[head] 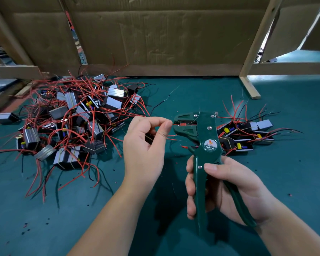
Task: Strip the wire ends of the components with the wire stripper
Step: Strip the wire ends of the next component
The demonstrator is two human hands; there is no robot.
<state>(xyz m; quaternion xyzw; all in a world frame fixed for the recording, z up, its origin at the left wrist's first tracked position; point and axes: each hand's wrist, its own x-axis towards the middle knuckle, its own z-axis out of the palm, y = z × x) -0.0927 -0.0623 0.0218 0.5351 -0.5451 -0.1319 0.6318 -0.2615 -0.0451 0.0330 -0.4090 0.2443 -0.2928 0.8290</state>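
Note:
My right hand (227,189) grips the two handles of a dark green wire stripper (201,145), held upright with its jaws pointing left. My left hand (146,146) pinches a thin red wire (172,123) between thumb and forefinger, and the wire's end lies inside the stripper's jaws. A dark component (149,138) is tucked in the left palm, mostly hidden. A big heap of components (76,119) with red and black wires lies at the left. A smaller group of components (246,135) lies to the right, behind the stripper.
The work surface is a teal mat (81,218) dotted with small bits of insulation. A cardboard wall (155,37) closes the back. A wooden post (251,67) stands at the back right, its foot on the mat.

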